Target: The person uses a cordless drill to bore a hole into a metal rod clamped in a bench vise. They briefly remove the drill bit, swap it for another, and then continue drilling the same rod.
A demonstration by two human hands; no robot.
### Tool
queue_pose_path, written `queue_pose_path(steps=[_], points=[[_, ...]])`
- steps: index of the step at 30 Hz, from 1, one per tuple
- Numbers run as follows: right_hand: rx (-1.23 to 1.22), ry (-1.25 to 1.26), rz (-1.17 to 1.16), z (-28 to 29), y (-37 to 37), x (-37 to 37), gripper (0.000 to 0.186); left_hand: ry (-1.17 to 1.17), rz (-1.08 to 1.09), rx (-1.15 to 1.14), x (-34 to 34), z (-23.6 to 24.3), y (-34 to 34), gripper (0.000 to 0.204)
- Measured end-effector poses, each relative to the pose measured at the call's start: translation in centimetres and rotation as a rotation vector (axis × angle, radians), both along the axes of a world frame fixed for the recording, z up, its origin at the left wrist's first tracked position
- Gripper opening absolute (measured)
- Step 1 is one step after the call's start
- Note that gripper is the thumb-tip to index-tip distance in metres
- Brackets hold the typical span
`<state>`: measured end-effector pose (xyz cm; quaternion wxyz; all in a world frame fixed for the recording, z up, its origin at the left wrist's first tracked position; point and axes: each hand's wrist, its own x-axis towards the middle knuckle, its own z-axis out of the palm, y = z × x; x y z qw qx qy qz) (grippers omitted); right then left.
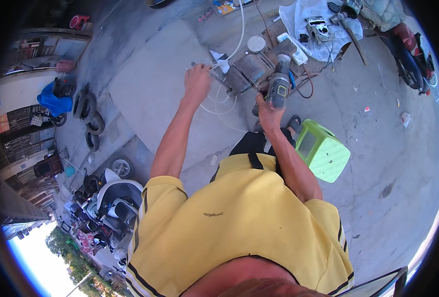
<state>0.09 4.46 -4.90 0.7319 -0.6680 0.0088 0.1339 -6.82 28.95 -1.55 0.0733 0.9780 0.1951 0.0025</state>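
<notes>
My left hand (198,81) is closed, its fingertips at a thin white hose and a bit of metal; what exactly it grips is too small to make out. Wrapped round a dark grey power tool (278,90), my right hand (270,113) holds it beside a worn metal block (249,72) that looks like a vise or stand. The block sits on the ground between both hands. A crumpled white scrap (223,64) lies by the left fingers. Loops of white hose (242,29) run up past the block and curl below it.
A green plastic stool (335,158) stands at right, near my sandalled foot (294,123). Beyond the block are a round white lid (256,43), a white power strip (293,48), cables, and a white sheet (298,17) bearing a metal engine part (318,28) and a hammer (354,42). Tyres (87,106) lie left.
</notes>
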Motion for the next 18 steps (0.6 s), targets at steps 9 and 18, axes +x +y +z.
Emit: queue_pose_path(steps=[9, 18], points=[[0.294, -0.024, 0.303, 9.0, -6.2, 0.9, 0.050, -0.463, -0.186, -0.760, 0.9, 11.8, -13.0, 0.023], [0.782, 0.108, 0.250, 13.9, -8.3, 2.4, 0.054, -0.834, -0.286, -0.520, 1.2, 18.0, -18.6, 0.024]])
